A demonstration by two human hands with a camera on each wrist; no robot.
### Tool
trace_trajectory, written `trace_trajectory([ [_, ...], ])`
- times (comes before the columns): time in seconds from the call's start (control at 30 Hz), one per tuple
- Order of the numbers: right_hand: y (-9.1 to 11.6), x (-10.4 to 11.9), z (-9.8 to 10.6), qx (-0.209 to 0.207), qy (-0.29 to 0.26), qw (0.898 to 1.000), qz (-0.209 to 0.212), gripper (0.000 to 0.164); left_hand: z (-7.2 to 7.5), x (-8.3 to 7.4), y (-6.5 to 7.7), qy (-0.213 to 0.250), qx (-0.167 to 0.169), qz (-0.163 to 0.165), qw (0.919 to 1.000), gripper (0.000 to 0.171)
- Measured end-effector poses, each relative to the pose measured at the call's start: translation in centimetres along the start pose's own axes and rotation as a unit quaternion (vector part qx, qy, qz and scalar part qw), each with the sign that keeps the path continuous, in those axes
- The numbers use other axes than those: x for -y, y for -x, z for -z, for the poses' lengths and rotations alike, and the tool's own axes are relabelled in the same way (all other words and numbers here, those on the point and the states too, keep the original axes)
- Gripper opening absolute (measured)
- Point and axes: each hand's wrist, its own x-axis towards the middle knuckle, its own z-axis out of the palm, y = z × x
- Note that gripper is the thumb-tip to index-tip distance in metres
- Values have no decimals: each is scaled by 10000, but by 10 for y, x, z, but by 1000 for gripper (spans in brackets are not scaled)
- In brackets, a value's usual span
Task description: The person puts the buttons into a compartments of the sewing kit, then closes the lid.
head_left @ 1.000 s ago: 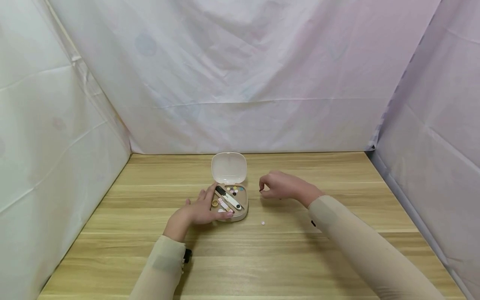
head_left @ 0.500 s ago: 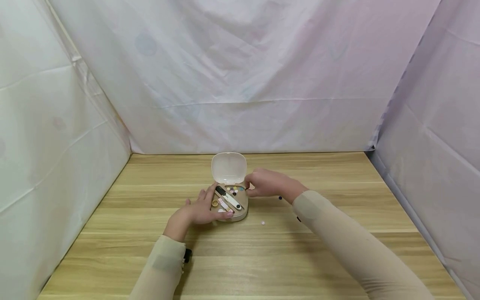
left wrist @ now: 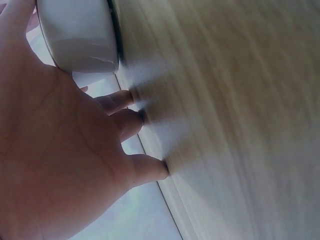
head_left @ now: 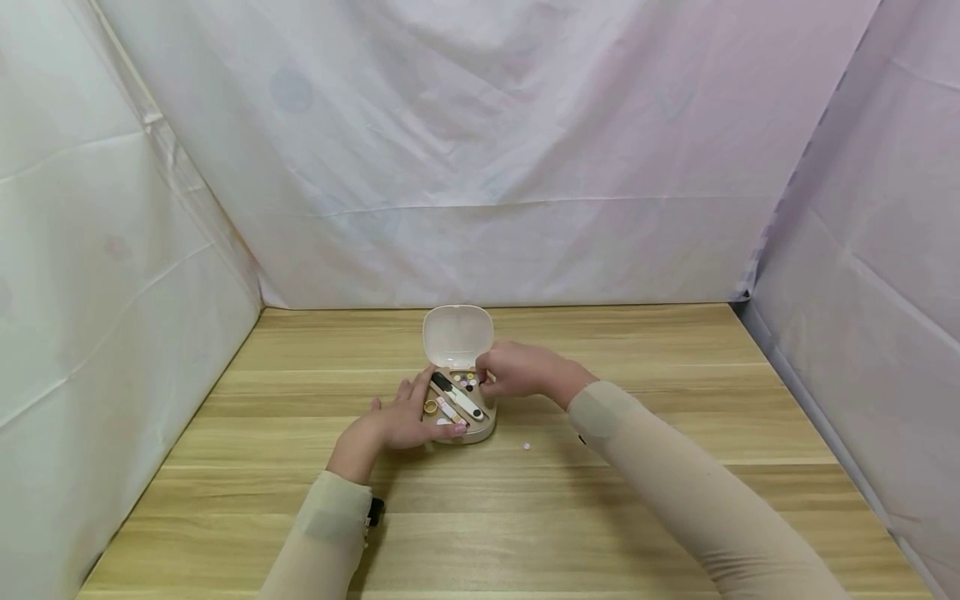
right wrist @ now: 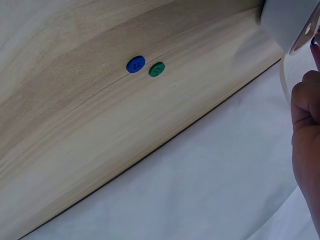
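A small sewing box (head_left: 480,432) stands on the table with its white lid (head_left: 458,333) raised at the back. Inside it lie white thread snips (head_left: 467,406) with a black end, a gold ring (head_left: 430,407), a pale strip with pink marks (head_left: 447,410) and several small buttons (head_left: 470,377). My left hand (head_left: 405,421) rests against the box's left side, thumb over the front edge, other fingers spread, some fingertips touching the table. My right hand (head_left: 521,369) pinches a small dark button (head_left: 482,382) over the right part of the box, hiding some of that compartment.
A pale pink button (head_left: 527,447) lies on the table right of the box. A blue button (right wrist: 135,64) and a green button (right wrist: 156,69) lie close together in the right wrist view. White cloth (head_left: 480,167) hangs behind the table.
My right hand has moved left from the table to over the box, carrying the dark button. The left hand and the box have stayed put.
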Motion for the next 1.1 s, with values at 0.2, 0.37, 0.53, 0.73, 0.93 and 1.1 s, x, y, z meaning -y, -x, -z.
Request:
trace_trajectory([
  [0.2,-4,-2,-2,-61,52,9994,-333,10,-1,0,0,12,6,-9,10000,131],
  [0.37,-10,-4,-6,-98,-3,9988,-473,7,-3,1,-1,-45,37,20,10000,132],
  [0.53,-14,-4,-9,-174,31,9987,-473,7,-3,2,-3,-26,8,7,10000,133],
  [0.73,-15,-2,-9,-160,98,9985,-517,8,-5,3,-8,-87,22,67,9999,132],
  [0.93,-13,-2,-7,-192,134,9984,-521,9,-11,13,-18,-76,-39,96,9999,135],
  [1.1,-12,-3,-7,-214,81,9984,-518,10,-12,14,-19,-86,-35,115,9999,135],
])
